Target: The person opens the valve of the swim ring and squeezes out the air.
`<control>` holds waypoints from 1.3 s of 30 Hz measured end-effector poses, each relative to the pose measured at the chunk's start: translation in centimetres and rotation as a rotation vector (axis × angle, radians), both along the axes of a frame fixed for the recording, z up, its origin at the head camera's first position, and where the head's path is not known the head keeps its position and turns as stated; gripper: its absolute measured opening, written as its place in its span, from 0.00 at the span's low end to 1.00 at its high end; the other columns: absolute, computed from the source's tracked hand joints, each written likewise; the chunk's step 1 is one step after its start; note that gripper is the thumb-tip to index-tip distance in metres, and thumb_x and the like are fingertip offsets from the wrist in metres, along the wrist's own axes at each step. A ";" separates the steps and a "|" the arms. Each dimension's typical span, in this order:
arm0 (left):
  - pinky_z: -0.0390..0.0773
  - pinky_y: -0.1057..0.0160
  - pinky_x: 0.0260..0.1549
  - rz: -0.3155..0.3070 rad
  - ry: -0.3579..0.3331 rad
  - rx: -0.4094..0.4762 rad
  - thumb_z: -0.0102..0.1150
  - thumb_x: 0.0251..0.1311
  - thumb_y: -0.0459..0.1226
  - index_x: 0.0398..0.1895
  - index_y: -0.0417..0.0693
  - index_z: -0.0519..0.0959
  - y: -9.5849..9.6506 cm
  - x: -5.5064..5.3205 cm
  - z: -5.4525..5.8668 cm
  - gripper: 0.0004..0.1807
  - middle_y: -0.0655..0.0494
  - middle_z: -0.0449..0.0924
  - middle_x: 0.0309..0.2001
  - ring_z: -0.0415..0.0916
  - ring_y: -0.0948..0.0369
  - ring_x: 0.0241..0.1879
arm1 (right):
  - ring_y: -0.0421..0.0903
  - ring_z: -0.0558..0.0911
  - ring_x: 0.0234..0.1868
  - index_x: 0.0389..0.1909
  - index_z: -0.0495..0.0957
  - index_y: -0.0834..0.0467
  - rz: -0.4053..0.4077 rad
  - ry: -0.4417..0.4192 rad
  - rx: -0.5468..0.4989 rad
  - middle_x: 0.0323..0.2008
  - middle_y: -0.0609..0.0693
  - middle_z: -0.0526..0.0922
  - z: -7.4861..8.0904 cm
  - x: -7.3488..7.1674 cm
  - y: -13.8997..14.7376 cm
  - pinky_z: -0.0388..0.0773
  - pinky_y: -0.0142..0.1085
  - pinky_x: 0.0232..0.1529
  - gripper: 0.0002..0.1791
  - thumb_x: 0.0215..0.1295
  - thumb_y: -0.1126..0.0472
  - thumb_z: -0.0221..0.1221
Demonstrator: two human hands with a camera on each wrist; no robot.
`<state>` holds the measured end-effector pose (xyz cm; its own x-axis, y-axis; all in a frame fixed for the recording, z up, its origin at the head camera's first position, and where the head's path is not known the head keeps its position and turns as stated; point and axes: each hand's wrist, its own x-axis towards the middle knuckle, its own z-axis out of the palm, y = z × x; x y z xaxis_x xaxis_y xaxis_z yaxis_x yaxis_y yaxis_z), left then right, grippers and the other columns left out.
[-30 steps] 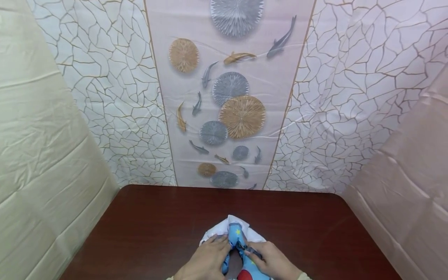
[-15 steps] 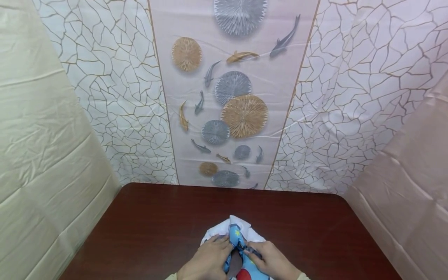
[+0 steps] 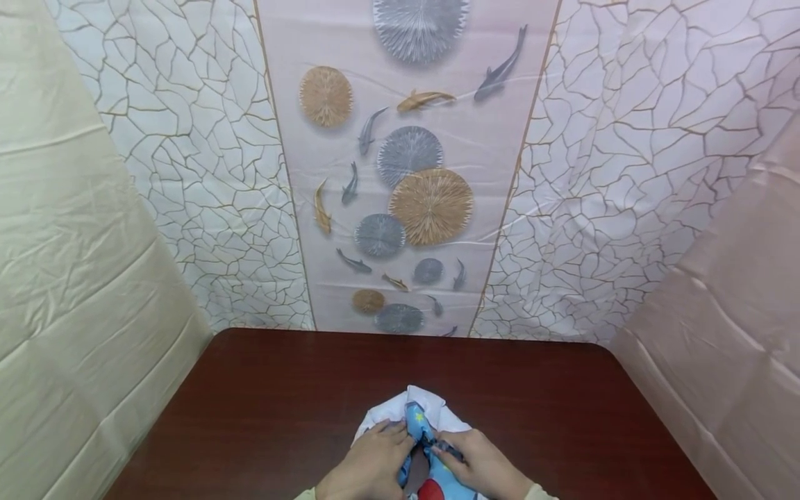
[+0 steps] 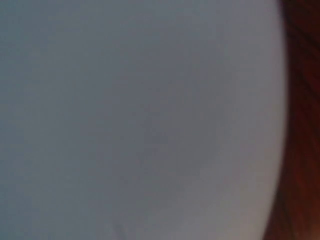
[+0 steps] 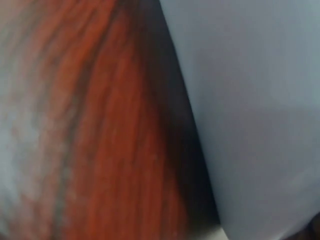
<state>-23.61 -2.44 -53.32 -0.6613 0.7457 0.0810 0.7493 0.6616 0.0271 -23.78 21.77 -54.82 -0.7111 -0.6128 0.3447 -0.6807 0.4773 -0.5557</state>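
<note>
A soft, padded-looking white piece (image 3: 382,411) lies near the table's front edge in the head view. Over it sits light blue fabric (image 3: 417,417) with yellow stars and a red patch, forming an arch around a gap. My left hand (image 3: 371,462) rests on its left side, fingers stretched out. On the other side my right hand (image 3: 484,464) pinches a dark blue edge (image 3: 451,450) of the fabric between thumb and fingers. A blurred pale surface (image 4: 150,120) fills most of the left wrist view. Another pale surface (image 5: 255,110) takes up the right of the right wrist view.
A dark red-brown table (image 3: 281,389) with rounded far corners lies under the work. A patterned wall hanging (image 3: 400,208) stands behind it. Draped cloth walls (image 3: 81,278) flank the table on both sides.
Both hands keep nearly the same place and hold. The starred end of the blue fabric leans slightly more to the left and looks a little narrower.
</note>
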 end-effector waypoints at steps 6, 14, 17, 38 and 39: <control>0.67 0.57 0.65 -0.010 -0.010 0.011 0.69 0.46 0.62 0.64 0.48 0.77 0.0 0.0 0.0 0.44 0.59 0.76 0.64 0.70 0.61 0.66 | 0.25 0.68 0.22 0.32 0.79 0.44 -0.001 -0.015 0.010 0.21 0.30 0.72 0.0 0.0 -0.1 0.69 0.21 0.20 0.08 0.74 0.56 0.58; 0.68 0.58 0.64 0.001 0.007 -0.006 0.70 0.46 0.62 0.62 0.49 0.78 0.3 0.1 0.4 0.42 0.60 0.78 0.62 0.71 0.62 0.65 | 0.26 0.69 0.23 0.35 0.80 0.45 0.000 0.012 0.016 0.23 0.30 0.73 -0.1 0.0 -0.1 0.70 0.21 0.22 0.06 0.74 0.56 0.58; 0.67 0.59 0.64 0.004 0.001 -0.016 0.70 0.46 0.63 0.62 0.49 0.78 0.4 0.2 0.5 0.43 0.60 0.78 0.61 0.71 0.62 0.65 | 0.26 0.71 0.24 0.37 0.81 0.47 0.004 0.000 0.015 0.24 0.30 0.75 -0.1 0.0 -0.1 0.71 0.21 0.23 0.06 0.75 0.56 0.57; 0.71 0.59 0.61 -0.023 0.092 -0.028 0.65 0.43 0.71 0.60 0.50 0.80 0.3 0.4 0.5 0.46 0.62 0.81 0.57 0.74 0.63 0.61 | 0.24 0.68 0.21 0.32 0.78 0.47 0.021 0.006 0.004 0.20 0.30 0.70 -0.1 0.1 -0.2 0.68 0.20 0.19 0.08 0.74 0.57 0.58; 0.71 0.59 0.61 -0.022 0.094 -0.029 0.65 0.43 0.72 0.60 0.50 0.80 0.3 0.4 0.5 0.47 0.62 0.81 0.57 0.74 0.63 0.61 | 0.24 0.69 0.21 0.32 0.78 0.47 0.021 0.005 0.003 0.20 0.30 0.70 -0.1 0.1 -0.2 0.68 0.20 0.19 0.08 0.74 0.57 0.58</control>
